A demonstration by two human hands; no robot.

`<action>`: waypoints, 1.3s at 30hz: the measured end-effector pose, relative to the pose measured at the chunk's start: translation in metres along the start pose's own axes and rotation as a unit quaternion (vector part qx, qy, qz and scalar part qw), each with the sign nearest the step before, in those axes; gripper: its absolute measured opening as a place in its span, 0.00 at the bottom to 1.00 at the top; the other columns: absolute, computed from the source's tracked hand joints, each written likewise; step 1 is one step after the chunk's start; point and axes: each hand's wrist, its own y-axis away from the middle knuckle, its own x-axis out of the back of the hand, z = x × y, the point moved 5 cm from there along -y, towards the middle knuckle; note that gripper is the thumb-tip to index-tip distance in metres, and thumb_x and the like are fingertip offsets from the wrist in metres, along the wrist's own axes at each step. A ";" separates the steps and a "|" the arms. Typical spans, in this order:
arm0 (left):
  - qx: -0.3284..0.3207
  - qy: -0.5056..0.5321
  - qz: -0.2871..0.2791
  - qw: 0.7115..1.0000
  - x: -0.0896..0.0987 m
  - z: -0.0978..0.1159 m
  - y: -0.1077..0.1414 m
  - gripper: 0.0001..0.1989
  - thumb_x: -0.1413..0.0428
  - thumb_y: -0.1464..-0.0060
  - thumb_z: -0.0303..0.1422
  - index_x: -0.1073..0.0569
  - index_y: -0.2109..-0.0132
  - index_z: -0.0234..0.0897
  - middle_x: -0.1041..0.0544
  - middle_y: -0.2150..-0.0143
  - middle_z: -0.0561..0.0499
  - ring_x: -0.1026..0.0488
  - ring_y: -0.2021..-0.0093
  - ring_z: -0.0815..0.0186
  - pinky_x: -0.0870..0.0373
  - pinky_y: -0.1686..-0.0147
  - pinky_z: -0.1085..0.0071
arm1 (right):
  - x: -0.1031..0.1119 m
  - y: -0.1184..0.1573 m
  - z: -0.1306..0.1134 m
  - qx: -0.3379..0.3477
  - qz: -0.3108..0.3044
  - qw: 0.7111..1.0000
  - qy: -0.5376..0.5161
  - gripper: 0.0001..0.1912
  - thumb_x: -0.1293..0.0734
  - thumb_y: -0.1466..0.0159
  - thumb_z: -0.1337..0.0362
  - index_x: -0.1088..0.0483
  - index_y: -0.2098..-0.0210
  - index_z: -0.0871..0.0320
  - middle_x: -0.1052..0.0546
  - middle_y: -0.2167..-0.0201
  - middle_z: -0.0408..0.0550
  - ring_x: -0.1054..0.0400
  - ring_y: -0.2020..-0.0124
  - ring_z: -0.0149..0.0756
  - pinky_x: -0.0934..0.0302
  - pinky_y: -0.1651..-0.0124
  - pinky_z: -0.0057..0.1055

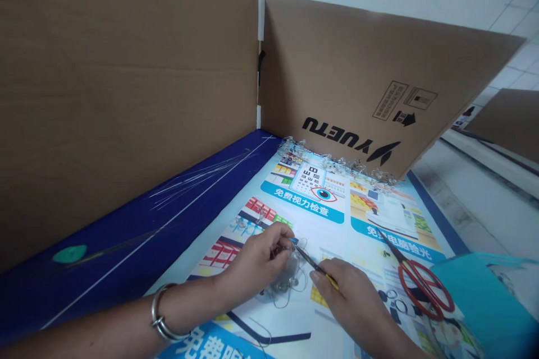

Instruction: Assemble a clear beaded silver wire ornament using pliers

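Observation:
My left hand (pixel 272 249) is closed in a pinch on a thin wire piece, whose fine loops (pixel 290 286) hang below the fingers. In my right hand (pixel 349 294) is a slim tool that looks like narrow-nosed pliers (pixel 309 261), with a dark metal nose and a yellow and black handle. Its tip meets the left fingertips, where a small blue spot shows. What exactly the tip grips is too small to make out. Red-handled scissors (pixel 425 286) lie to the right of my right hand.
A printed poster (pixel 303 235) covers the dark blue surface (pixel 168 213). Cardboard panels (pixel 126 95) stand at the left and back. Tangled wire pieces (pixel 337 165) line the back panel's foot. A teal sheet (pixel 484 297) lies right; a green piece (pixel 69 253) and thin strands (pixel 197 176) lie left.

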 end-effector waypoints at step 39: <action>0.012 0.045 -0.046 0.998 0.006 0.003 0.001 0.05 0.51 0.45 0.31 0.33 0.65 0.34 0.31 0.74 0.55 0.35 0.73 0.71 0.40 0.74 0.77 | -0.010 0.002 0.002 0.065 0.122 0.990 -0.018 0.12 0.46 0.35 0.59 0.36 0.68 0.56 0.32 0.69 0.48 0.40 0.65 0.39 0.46 0.64 0.32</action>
